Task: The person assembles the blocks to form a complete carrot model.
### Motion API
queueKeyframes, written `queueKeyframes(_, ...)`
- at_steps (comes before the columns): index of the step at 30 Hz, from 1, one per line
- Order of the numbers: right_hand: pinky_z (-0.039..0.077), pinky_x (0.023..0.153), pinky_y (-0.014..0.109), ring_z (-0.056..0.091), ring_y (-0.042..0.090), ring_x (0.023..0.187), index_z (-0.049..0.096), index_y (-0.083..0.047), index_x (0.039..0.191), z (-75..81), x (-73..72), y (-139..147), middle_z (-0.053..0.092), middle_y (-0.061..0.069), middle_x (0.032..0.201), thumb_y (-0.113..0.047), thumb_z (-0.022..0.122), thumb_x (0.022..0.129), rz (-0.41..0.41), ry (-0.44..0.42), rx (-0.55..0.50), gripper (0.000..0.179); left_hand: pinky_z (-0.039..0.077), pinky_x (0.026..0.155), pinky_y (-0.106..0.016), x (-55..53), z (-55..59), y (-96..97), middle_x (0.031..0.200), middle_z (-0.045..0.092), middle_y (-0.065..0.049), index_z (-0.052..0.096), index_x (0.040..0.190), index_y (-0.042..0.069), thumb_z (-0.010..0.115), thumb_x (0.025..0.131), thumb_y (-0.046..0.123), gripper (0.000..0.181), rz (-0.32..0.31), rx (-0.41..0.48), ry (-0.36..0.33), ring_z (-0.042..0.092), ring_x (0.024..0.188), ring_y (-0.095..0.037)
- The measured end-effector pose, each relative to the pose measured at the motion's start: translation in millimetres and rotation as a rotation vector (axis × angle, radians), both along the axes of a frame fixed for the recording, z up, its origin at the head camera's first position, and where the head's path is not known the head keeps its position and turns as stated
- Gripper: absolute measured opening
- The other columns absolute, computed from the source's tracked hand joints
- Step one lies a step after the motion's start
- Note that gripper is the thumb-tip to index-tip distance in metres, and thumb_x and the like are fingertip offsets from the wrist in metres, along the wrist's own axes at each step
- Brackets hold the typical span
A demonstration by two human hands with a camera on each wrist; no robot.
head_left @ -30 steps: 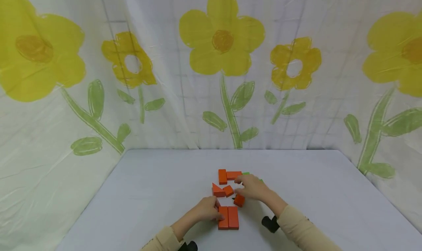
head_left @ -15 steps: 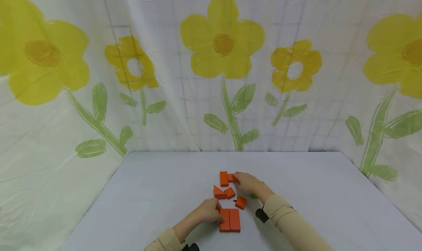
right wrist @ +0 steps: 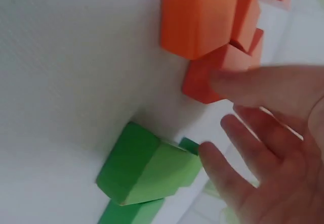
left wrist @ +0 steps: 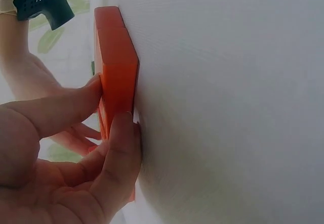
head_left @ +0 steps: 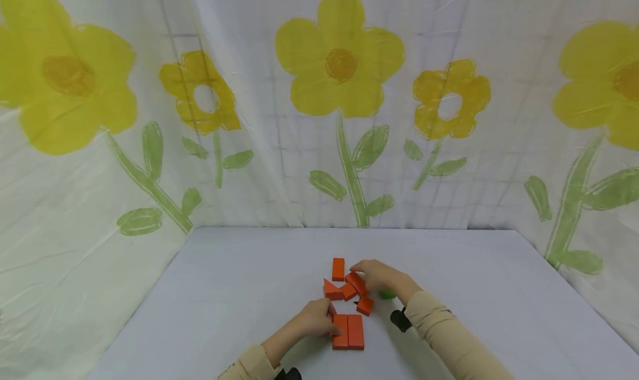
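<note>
In the head view, two flat red-orange blocks lie side by side near the front. My left hand (head_left: 315,318) pinches the left block (head_left: 341,340), thumb on top and fingertips along its side, as the left wrist view shows. The right block (head_left: 356,332) is against it. Farther back, my right hand (head_left: 383,277) is at a tilted oblong orange block (head_left: 355,283). In the right wrist view, its thumb (right wrist: 233,85) touches an orange block (right wrist: 202,80), and the other fingers are spread apart from it.
An upright orange block (head_left: 338,269), an orange triangular block (head_left: 331,291) and smaller orange blocks (head_left: 348,291) (head_left: 365,306) cluster on the white table (head_left: 224,291). Green blocks (right wrist: 147,171) lie beside the right hand. A flower-printed curtain (head_left: 264,175) hangs behind the table.
My right hand moved left to the oblong orange block. That block has turned and come nearer, away from the upright block beside it. The left hand has stayed put.
</note>
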State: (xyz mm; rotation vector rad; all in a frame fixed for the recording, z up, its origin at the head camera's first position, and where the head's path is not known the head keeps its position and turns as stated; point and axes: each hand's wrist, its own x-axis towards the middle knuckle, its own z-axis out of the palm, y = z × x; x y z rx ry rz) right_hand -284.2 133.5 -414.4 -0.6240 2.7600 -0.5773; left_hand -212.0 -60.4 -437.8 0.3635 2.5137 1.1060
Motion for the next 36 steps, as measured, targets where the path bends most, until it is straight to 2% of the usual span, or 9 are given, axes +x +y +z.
queueKeyframes(2,0.037,0.104,0.049,0.049,0.032,0.124,0.059,0.000,0.129,-2.2,0.0,1,0.057,0.015,0.132,0.019,0.061,0.075,0.021,-0.026,0.000,0.057,0.039,0.058,-0.026,0.3,-0.3,0.1,0.072,0.052,-0.006,0.059,0.094,-0.002,0.078,0.077,0.004,0.026,0.002,0.012,0.012,0.048,0.064,-0.016)
queueKeyframes(7,0.037,0.104,0.049,0.050,0.031,0.122,0.056,0.002,0.132,-4.7,0.3,3,0.057,0.017,0.132,0.020,0.060,0.078,0.027,-0.030,-0.002,0.057,0.042,0.065,-0.031,0.0,-0.5,1.3,0.078,0.051,-0.005,0.062,0.093,-0.002,0.080,0.074,0.003,0.027,0.015,0.015,0.057,0.047,0.073,-0.018)
queueKeyframes(14,0.036,0.104,0.050,0.048,0.033,0.126,0.056,0.001,0.133,-3.8,1.4,3,0.055,0.016,0.134,0.023,0.058,0.078,0.031,-0.037,-0.020,0.060,0.047,0.072,-0.038,0.6,0.2,3.9,0.083,0.054,-0.007,0.063,0.094,-0.003,0.081,0.074,0.002,0.028,0.043,0.024,0.055,0.048,0.077,-0.021)
queueKeyframes(18,0.040,0.101,0.050,0.052,0.033,0.119,0.059,0.004,0.128,-3.3,1.0,3,0.058,0.017,0.127,0.021,0.061,0.077,0.034,-0.032,-0.045,0.054,0.047,0.072,-0.038,0.9,0.6,3.7,0.082,0.055,-0.007,0.063,0.094,-0.003,0.081,0.073,0.000,0.028,0.047,0.031,0.055,0.049,0.077,-0.020)
queueKeyframes(22,0.044,0.096,0.048,0.055,0.031,0.110,0.060,0.005,0.123,-4.7,-1.3,5,0.061,0.016,0.119,0.015,0.069,0.073,-0.011,-0.028,-0.072,0.051,0.046,0.070,-0.036,0.8,0.0,3.2,0.082,0.055,-0.006,0.064,0.094,-0.004,0.081,0.072,0.000,0.028,0.043,0.036,0.061,0.049,0.076,-0.019)
queueKeyframes(27,0.048,0.088,0.045,0.057,0.026,0.096,0.062,0.007,0.114,-9.8,-1.5,14,0.063,0.012,0.106,0.001,0.081,0.069,-0.039,0.044,-0.115,0.050,0.045,0.067,-0.033,1.0,-0.6,3.2,0.080,0.055,-0.006,0.064,0.093,-0.005,0.082,0.072,-0.001,0.028,0.038,0.043,0.077,0.048,0.074,-0.018)
queueKeyframes(33,0.052,0.081,0.042,0.062,0.029,0.092,0.062,0.010,0.109,-11.2,9.4,34,0.064,0.016,0.103,-0.008,0.087,0.066,0.030,0.147,-0.225,0.053,0.047,0.069,-0.034,2.1,-1.2,3.6,0.081,0.056,-0.006,0.064,0.092,-0.005,0.082,0.071,-0.001,0.028,0.048,0.046,0.080,0.049,0.075,-0.019)
queueKeyframes(36,0.053,0.081,0.042,0.064,0.031,0.094,0.061,0.011,0.111,-9.8,18.0,42,0.065,0.017,0.106,-0.011,0.087,0.066,0.056,0.143,-0.275,0.056,0.047,0.070,-0.036,2.2,-2.1,3.4,0.081,0.056,-0.006,0.064,0.092,-0.005,0.082,0.071,-0.001,0.028,0.054,0.044,0.082,0.049,0.075,-0.019)
